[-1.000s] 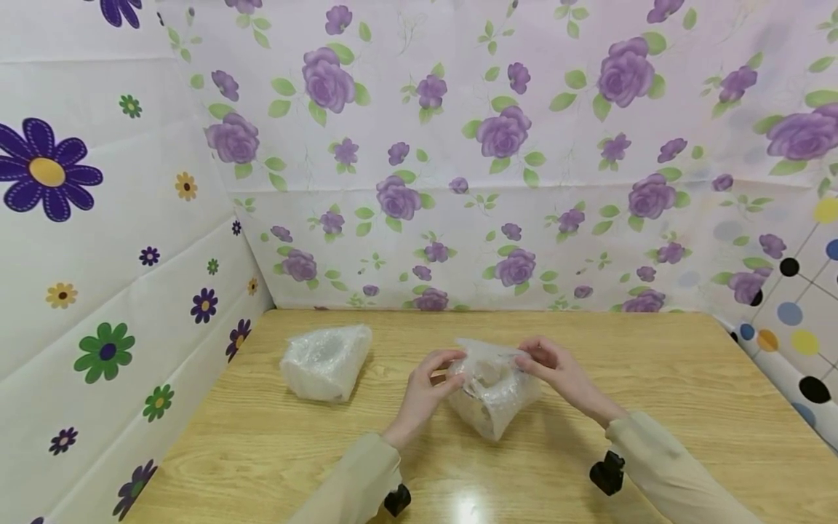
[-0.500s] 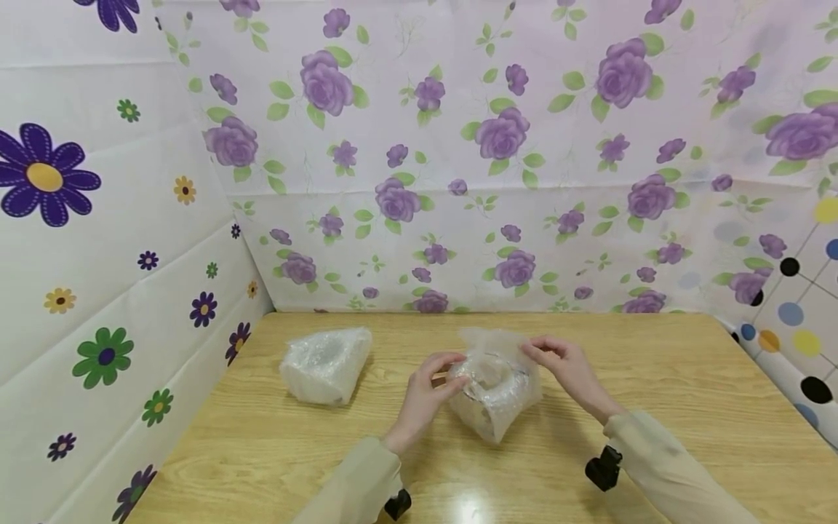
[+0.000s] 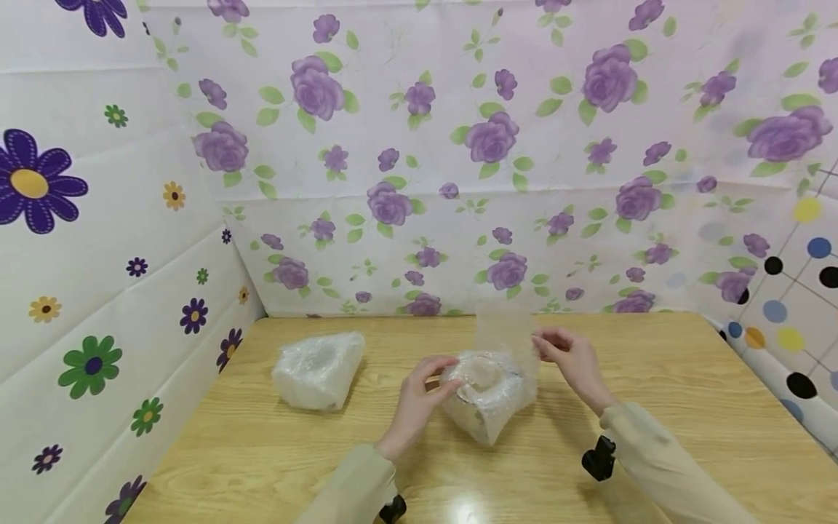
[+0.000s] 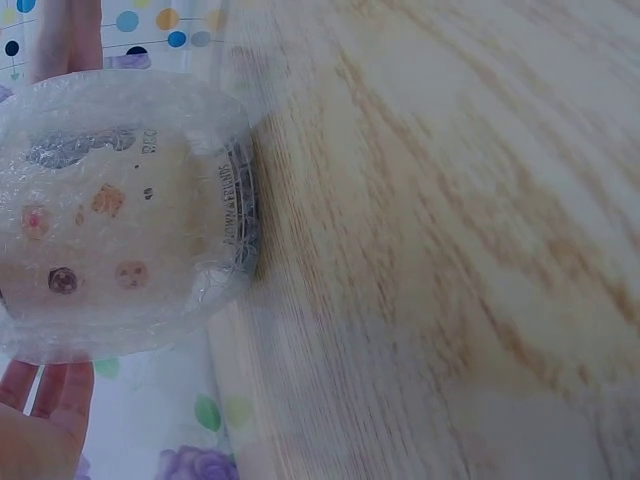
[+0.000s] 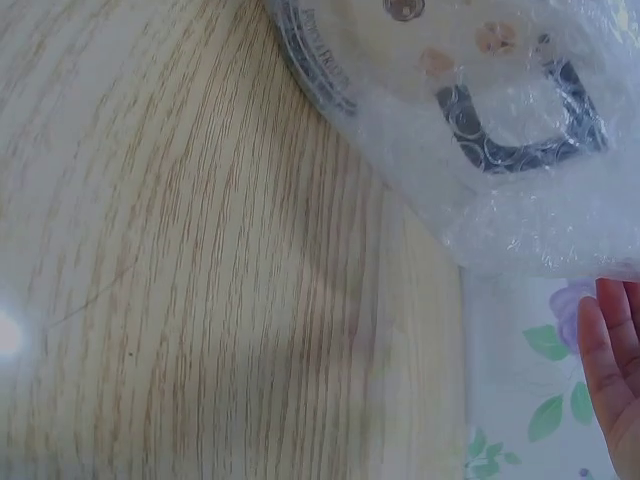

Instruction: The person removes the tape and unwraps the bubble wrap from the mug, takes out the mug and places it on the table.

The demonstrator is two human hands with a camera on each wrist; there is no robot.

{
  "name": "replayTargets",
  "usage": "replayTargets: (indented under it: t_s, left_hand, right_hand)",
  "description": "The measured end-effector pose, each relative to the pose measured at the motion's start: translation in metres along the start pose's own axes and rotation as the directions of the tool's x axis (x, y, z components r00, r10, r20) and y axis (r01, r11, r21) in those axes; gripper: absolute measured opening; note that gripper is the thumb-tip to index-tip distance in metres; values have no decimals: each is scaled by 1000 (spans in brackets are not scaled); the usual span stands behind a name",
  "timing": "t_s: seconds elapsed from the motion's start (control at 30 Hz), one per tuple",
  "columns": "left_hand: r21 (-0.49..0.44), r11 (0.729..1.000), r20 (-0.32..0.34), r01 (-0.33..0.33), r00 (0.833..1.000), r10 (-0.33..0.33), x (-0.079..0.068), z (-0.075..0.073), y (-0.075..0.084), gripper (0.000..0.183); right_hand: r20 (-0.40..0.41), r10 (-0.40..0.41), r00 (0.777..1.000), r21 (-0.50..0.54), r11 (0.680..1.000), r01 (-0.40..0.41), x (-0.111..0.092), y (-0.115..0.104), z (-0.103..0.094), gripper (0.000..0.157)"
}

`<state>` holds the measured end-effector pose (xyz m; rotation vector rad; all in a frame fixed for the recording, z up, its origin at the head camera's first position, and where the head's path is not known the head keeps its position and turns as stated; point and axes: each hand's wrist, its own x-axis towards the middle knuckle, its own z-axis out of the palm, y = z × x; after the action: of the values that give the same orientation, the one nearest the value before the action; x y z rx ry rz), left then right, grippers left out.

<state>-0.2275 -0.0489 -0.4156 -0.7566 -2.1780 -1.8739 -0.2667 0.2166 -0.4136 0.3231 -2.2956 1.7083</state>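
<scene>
A mug wrapped in bubble wrap (image 3: 487, 400) stands on the table in the head view. Through the film, small printed pictures and lettering show on the mug (image 4: 100, 220), and in the right wrist view its dark handle (image 5: 530, 150) appears. My left hand (image 3: 422, 397) grips the bundle's left side, thumb in front and fingers behind. At the upper right, my right hand (image 3: 572, 360) pinches the edge of a loose bubble wrap flap (image 3: 507, 331), which stands up above the mug's mouth.
A second bubble-wrapped bundle (image 3: 317, 371) sits to the left on the wooden table (image 3: 275, 466). Behind the table hangs a floral cloth (image 3: 419, 160), with further patterned cloths at both sides.
My right hand has drawn the bubble wrap flap up and back from the mug's top, moving slightly right. My left hand has kept its grip. The head view has shifted a little.
</scene>
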Motion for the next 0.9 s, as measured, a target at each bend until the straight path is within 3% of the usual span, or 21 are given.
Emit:
replayTargets:
  t_s: [0.1, 0.23, 0.63, 0.77, 0.9]
  left_hand:
    - [2, 1000, -2, 2, 1000, -2, 0, 1, 1, 29]
    - [-1, 1000, 2, 4, 1000, -4, 1, 1, 1, 29]
    - [25, 1000, 23, 3, 1000, -3, 0, -1, 4, 30]
    - [25, 1000, 23, -6, 1000, 6, 0, -1, 0, 30]
    - [27, 1000, 13, -5, 1000, 5, 1, 0, -15, 30]
  right_hand:
    - [-2, 37, 999, -18, 999, -37, -2, -4, -2, 23]
    - [-10, 79, 997, -40, 996, -79, 4, 17, -5, 27]
    - [-14, 112, 994, -62, 992, -113, 9, 37, -7, 27]
    - [2, 128, 992, -72, 989, -127, 7, 41, -9, 29]
    - [16, 143, 990, -84, 986, -141, 6, 43, -11, 33]
